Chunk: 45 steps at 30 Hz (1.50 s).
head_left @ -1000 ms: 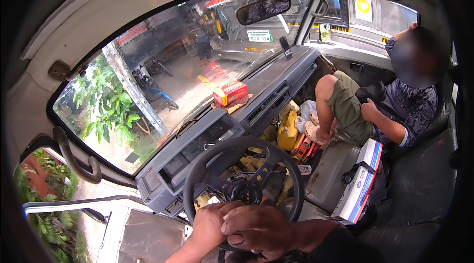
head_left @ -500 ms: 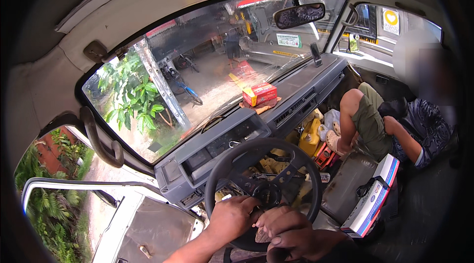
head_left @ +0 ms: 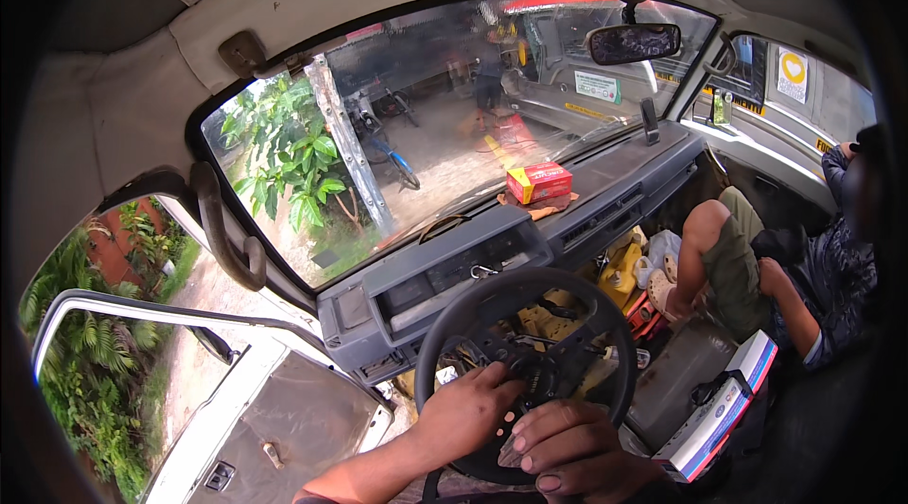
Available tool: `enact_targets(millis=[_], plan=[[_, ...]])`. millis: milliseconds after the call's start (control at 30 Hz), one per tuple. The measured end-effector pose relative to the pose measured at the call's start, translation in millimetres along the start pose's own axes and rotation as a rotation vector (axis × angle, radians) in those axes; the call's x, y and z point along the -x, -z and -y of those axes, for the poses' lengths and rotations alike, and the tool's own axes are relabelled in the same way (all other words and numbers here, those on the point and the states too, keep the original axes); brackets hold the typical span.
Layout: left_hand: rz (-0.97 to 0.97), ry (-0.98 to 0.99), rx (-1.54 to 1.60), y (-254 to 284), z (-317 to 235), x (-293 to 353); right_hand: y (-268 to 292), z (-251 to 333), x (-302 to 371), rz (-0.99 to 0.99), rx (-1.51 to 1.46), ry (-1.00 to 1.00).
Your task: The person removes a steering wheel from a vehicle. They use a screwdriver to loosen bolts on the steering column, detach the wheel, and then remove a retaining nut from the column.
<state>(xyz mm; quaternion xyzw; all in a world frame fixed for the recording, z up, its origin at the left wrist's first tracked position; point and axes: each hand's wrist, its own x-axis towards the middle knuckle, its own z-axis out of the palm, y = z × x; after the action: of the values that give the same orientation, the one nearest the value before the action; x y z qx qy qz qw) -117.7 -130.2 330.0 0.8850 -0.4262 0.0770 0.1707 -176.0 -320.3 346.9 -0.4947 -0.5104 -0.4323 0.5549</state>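
Note:
The black steering wheel (head_left: 619,334) stands in front of me, its hub (head_left: 539,381) between the spokes. My left hand (head_left: 473,409) reaches over the lower left of the wheel, its fingers bent together beside the hub. Close to its right, my right hand (head_left: 567,443) is curled, thumb below the fingers, over the lower part of the wheel. A small greyish-brown patch shows under the right fingertips; what it is, I cannot make out. Whatever lies under the left fingers is hidden.
A red and yellow box (head_left: 539,184) sits on the dashboard (head_left: 605,187). To my right, a person (head_left: 804,286) sits near a long white, blue and red box (head_left: 724,409) on the seat. Yellow container (head_left: 619,277) lies in the footwell. The driver's door (head_left: 284,409) hangs open at left.
My view has swung left, so the cab appears shifted right. Both hands stay by the hub; the right fingers look slightly more lifted and spread. The seated person's other arm is now raised near the head.

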Motion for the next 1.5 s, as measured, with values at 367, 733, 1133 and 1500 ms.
enact_targets(millis=[367, 733, 1133, 1500], plan=[[0.130, 0.101, -0.029, -3.4, 2.6, -2.2, 0.6, -1.1, 14.8, -0.063, -0.106, -0.201], [0.103, 0.070, -0.086, -0.2, -1.1, -0.9, 2.6, -4.8, 0.0, 0.027, -0.200, -0.229], [0.053, 0.038, -0.138, -6.7, 1.3, 0.2, 17.1, 5.5, -2.4, 0.103, -0.361, -0.316], [-0.209, 0.053, 0.022, 8.6, 0.4, 2.8, 45.9, 26.4, 3.0, -0.462, -0.343, -0.149]])
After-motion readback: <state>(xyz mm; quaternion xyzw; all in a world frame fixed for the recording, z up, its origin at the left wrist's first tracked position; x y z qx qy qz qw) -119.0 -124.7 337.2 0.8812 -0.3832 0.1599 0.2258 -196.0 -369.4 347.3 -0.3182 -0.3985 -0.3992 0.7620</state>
